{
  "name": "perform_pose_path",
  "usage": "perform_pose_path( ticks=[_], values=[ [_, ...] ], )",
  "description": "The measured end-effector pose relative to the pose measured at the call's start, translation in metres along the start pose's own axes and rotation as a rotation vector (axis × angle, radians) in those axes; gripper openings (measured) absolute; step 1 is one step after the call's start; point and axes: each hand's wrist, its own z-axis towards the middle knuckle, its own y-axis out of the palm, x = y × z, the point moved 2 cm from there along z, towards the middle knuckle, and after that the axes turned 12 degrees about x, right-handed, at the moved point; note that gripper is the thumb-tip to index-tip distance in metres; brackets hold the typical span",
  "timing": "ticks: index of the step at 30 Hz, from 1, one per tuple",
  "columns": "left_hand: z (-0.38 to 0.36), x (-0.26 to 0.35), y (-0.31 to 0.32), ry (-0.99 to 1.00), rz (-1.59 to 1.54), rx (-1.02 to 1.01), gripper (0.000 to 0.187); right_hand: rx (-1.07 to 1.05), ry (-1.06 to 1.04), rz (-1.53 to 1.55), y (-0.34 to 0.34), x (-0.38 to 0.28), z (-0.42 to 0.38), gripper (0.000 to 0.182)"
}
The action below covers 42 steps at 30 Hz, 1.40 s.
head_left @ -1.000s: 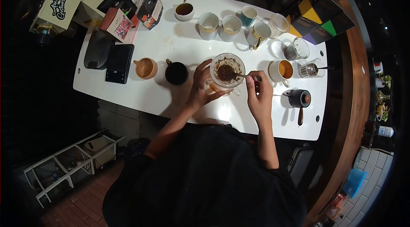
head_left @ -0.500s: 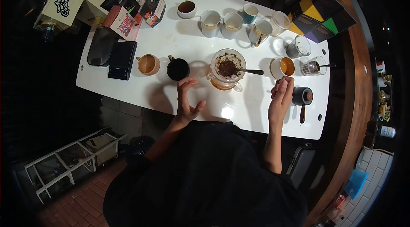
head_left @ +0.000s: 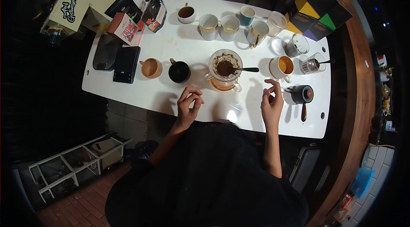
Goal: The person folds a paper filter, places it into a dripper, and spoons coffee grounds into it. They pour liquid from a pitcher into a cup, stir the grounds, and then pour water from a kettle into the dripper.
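Over the front part of the white table (head_left: 171,94), my left hand (head_left: 188,106) has loosely curled fingers that are apart and hold nothing. It is just below the black cup (head_left: 179,72). My right hand (head_left: 272,101) is raised, fingers bent and apart, without an object in it, below the white cup of orange-brown liquid (head_left: 282,67). Between and beyond the hands stands a glass dripper (head_left: 225,63) with dark wet grounds and a spoon (head_left: 247,69) resting in it. Under the dripper is a glass server (head_left: 223,84) with some amber liquid.
Several cups (head_left: 230,28) stand along the back. A tan cup (head_left: 150,68) and a black scale (head_left: 127,65) are at left, near boxes (head_left: 126,29). At right are a dark grinder (head_left: 302,94), glasses (head_left: 313,63) and a colourful box (head_left: 318,13).
The fingers of my left hand have curled in and it sits slightly lower. My right hand has shifted left, away from the grinder, and its fingers have spread. The view has shifted slightly.
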Motion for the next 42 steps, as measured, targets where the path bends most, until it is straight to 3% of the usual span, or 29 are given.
perform_pose_path(
  ticks=[5, 9, 11, 12, 13, 15, 16, 17, 19, 20, 21, 25, 31, 34, 36, 37, 39, 40, 41, 42],
  values=[
    [0.004, 0.013, 0.002, 0.028, -0.002, -0.048, 0.023, -0.006, -0.012, -0.032, 0.003, 0.008, -0.004, 0.027],
    [0.003, 0.02, -0.001, -0.04, -0.073, -0.128, 0.026, -0.256, 0.006, -0.019, 0.009, -0.014, -0.023, 0.021],
    [0.0, 0.024, 0.001, -0.321, -0.351, -0.107, 0.035, -0.429, 0.0, -0.08, 0.009, -0.04, -0.033, 0.022],
    [0.004, 0.02, -0.002, -0.451, -0.44, -0.258, 0.05, -0.495, -0.053, -0.048, 0.012, -0.049, -0.038, 0.023],
    [0.003, 0.023, 0.0, -0.451, -0.44, -0.249, 0.05, -0.563, -0.107, -0.014, 0.016, -0.055, -0.044, 0.023],
    [0.0, 0.034, 0.005, -0.878, -0.876, -0.209, 0.07, -0.735, -0.157, 0.092, 0.026, -0.061, -0.052, 0.024],
    [-0.001, 0.032, 0.004, -0.92, -0.993, -0.311, 0.082, -0.737, -0.317, 0.137, 0.033, -0.071, -0.053, 0.028],
    [-0.001, 0.036, 0.003, -0.923, -0.989, -0.311, 0.082, -0.732, -0.475, 0.181, 0.043, -0.081, -0.055, 0.034],
    [-0.001, 0.044, 0.007, -1.241, -1.399, -0.113, 0.084, -0.697, -0.815, 0.05, 0.064, -0.094, -0.062, 0.053],
    [-0.002, 0.043, 0.01, -1.228, -1.59, -0.156, 0.085, -0.694, -0.819, 0.051, 0.077, -0.094, -0.067, 0.053],
    [0.0, 0.042, 0.009, -1.226, -1.59, -0.161, 0.085, -0.761, -0.887, 0.0, 0.094, -0.09, -0.075, 0.059],
    [0.018, 0.043, -0.021, -1.009, -1.445, 0.057, 0.085, -0.876, -1.003, -0.063, 0.137, -0.078, -0.091, 0.071],
    [0.018, 0.054, -0.083, -0.726, -1.304, 0.349, 0.083, -1.101, -1.068, 0.035, 0.144, -0.1, -0.108, 0.074],
    [0.009, 0.039, -0.1, -0.705, -1.365, 0.479, 0.081, -1.103, -1.027, 0.175, 0.142, -0.107, -0.107, 0.061],
    [0.008, 0.032, -0.105, -0.747, -1.352, 0.59, 0.078, -1.288, -0.709, 0.297, 0.144, -0.109, -0.099, 0.041],
    [0.01, 0.032, -0.104, -0.751, -1.347, 0.591, 0.078, -1.29, -0.704, 0.301, 0.149, -0.109, -0.101, 0.041],
    [0.013, 0.038, -0.094, -0.77, -0.976, 0.346, 0.076, -1.457, -0.151, 0.526, 0.164, -0.109, -0.105, 0.032],
    [0.015, 0.047, -0.088, -0.793, -0.938, 0.265, 0.076, -1.398, -0.35, 0.492, 0.17, -0.12, -0.105, 0.03],
    [0.012, 0.045, -0.092, -0.793, -0.936, 0.273, 0.076, -1.406, -0.35, 0.494, 0.172, -0.119, -0.111, 0.03],
    [0.012, 0.047, -0.1, -0.734, -0.784, 0.193, 0.076, -1.187, -0.507, 0.376, 0.174, -0.114, -0.115, 0.031]
  ],
)
